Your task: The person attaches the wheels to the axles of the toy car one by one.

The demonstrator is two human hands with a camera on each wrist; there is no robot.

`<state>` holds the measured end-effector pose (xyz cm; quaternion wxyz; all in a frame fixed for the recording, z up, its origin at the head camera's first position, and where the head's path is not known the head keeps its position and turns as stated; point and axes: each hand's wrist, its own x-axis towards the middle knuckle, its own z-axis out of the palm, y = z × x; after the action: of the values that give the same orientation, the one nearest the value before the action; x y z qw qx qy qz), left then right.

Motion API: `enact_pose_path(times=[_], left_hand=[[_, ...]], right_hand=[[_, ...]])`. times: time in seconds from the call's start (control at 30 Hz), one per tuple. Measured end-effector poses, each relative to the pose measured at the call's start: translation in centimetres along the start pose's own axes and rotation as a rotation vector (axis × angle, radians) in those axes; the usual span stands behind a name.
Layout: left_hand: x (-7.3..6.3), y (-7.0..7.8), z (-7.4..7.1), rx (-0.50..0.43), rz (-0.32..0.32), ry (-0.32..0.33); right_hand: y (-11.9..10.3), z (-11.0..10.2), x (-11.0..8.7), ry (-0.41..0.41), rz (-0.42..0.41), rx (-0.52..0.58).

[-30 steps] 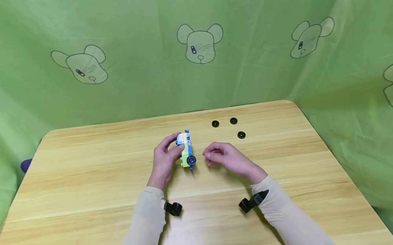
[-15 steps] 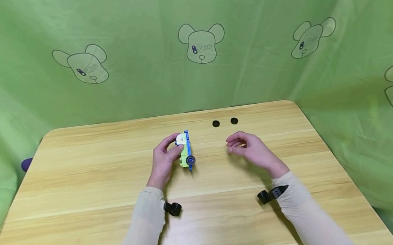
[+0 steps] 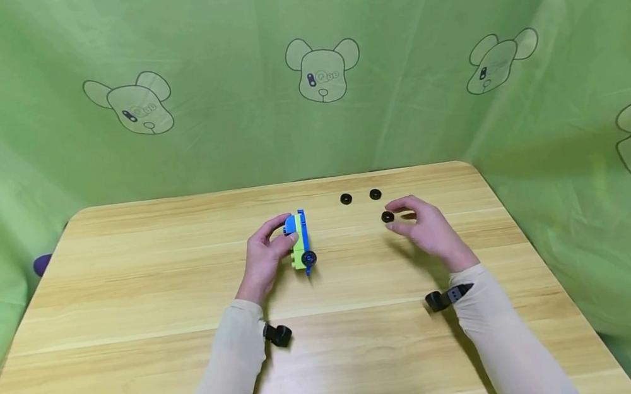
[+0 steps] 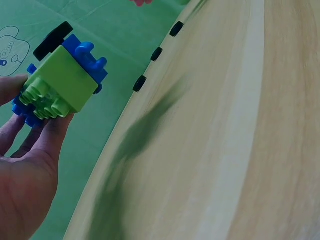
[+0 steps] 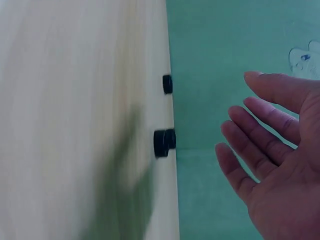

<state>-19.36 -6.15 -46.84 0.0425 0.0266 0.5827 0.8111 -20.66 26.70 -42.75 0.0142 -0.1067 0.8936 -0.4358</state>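
My left hand [image 3: 261, 259] holds a small toy car [image 3: 298, 243] built from lime green and blue blocks, thumb on one side and fingers on the other. A black wheel [image 3: 309, 259] is fitted on the car's side. Studs show on the green block [image 4: 67, 80] in the left wrist view, with the blue base [image 4: 90, 57] beside it. My right hand [image 3: 431, 229] is above the table, thumb and fingers parted around a loose black tyre [image 3: 388, 216] in the head view. The right wrist view shows that hand's fingers apart from the tyre [image 5: 160, 144], holding nothing.
Two more black tyres, a left one [image 3: 346, 199] and a right one [image 3: 375, 194], lie near the far edge of the wooden table [image 3: 331, 360]. A green curtain [image 3: 230, 135] hangs behind and at both sides. Each wrist wears a small black camera.
My right hand has moved right and away from the toy car to the nearest loose tyre, and its fingers have spread. The left hand keeps the car in nearly the same place.
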Motion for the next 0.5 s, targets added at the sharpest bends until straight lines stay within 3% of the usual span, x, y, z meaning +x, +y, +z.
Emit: enact_pose_path(times=[0.3, 0.5], left_hand=[[-0.1, 0.0, 0.0, -0.005, 0.001, 0.006], [-0.2, 0.1, 0.1, -0.003, -0.003, 0.013]], right_hand=[[2.6, -0.7, 1.9, -0.062, 0.03, -0.077], [3.8, -0.5, 3.1, -0.137, 0.064, -0.071]])
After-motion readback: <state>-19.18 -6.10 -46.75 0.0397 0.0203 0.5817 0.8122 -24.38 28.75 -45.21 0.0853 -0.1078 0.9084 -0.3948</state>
